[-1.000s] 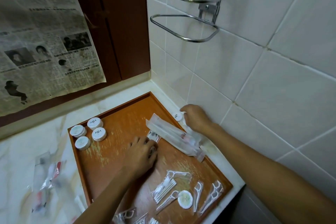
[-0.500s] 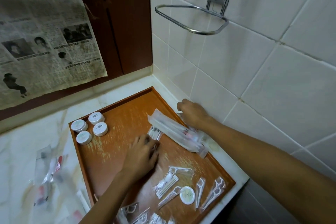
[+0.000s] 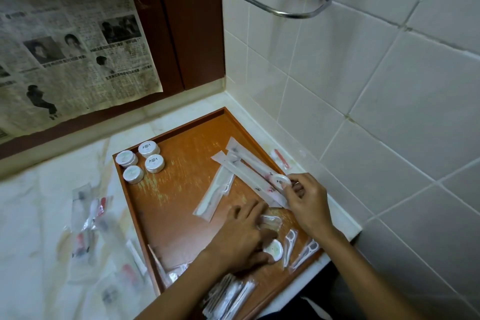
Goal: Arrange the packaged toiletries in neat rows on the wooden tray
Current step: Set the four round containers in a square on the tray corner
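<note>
Four round white tubs (image 3: 140, 162) sit clustered in the wooden tray (image 3: 181, 184)'s far corner. Right hand (image 3: 307, 205) pinches a fifth tub (image 3: 281, 181); left hand (image 3: 241, 236) rests flat on clear packets (image 3: 268, 223), fingers relaxed.

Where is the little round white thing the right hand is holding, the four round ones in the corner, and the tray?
Round packet (image 3: 281, 180), head view, its top face.
Four round packets (image 3: 140, 162), head view, group's middle.
Wooden tray (image 3: 179, 205), head view, bare floor.

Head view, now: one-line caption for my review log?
Right hand pinches a small round white packet over the wooden tray; left hand rests on clear-wrapped toiletries.
</note>
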Action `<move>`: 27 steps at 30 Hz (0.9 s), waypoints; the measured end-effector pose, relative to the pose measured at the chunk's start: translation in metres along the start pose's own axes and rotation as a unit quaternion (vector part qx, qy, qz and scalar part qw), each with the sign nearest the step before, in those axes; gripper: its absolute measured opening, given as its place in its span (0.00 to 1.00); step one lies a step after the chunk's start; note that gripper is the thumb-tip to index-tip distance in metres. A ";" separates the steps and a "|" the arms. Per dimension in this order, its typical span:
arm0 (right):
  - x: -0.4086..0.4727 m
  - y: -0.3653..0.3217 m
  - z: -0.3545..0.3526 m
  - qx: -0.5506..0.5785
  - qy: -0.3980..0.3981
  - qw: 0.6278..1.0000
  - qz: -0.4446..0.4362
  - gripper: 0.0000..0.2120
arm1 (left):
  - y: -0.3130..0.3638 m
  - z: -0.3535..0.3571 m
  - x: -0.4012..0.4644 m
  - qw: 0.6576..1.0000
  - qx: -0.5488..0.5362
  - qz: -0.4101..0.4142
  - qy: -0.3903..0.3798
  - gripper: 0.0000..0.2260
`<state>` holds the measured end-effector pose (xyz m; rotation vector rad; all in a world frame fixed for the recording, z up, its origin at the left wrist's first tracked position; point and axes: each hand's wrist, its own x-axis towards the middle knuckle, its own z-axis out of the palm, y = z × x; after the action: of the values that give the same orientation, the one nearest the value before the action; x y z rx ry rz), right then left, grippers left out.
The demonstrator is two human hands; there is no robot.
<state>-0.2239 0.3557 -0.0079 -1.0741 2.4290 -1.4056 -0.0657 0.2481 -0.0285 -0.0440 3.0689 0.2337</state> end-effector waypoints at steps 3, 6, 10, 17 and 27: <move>-0.012 -0.001 -0.001 0.015 0.012 1.000 0.016 0.06 | 0.004 -0.008 0.002 1.000 -0.009 -0.005 -0.006 0.19; -0.015 -0.002 -0.001 0.039 0.012 0.999 0.030 0.07 | 0.006 -0.009 0.003 0.999 -0.037 -0.002 0.027 0.15; -0.017 -0.010 -0.002 0.101 -0.008 0.991 0.086 0.09 | 0.003 -0.016 0.000 0.980 -0.153 -0.096 0.083 0.10; -0.020 -0.031 0.013 0.221 -0.073 0.960 0.154 0.10 | -0.023 -0.026 -0.022 0.787 -0.463 -0.340 0.223 0.04; -0.004 -0.073 0.061 0.272 -0.186 0.932 0.152 0.11 | -0.058 -0.032 -0.083 0.564 -0.602 -0.440 0.355 0.11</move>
<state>-0.1569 0.2931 0.0156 -0.7086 1.6996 -1.4732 0.0173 0.1882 0.0000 -1.9562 2.0692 2.4764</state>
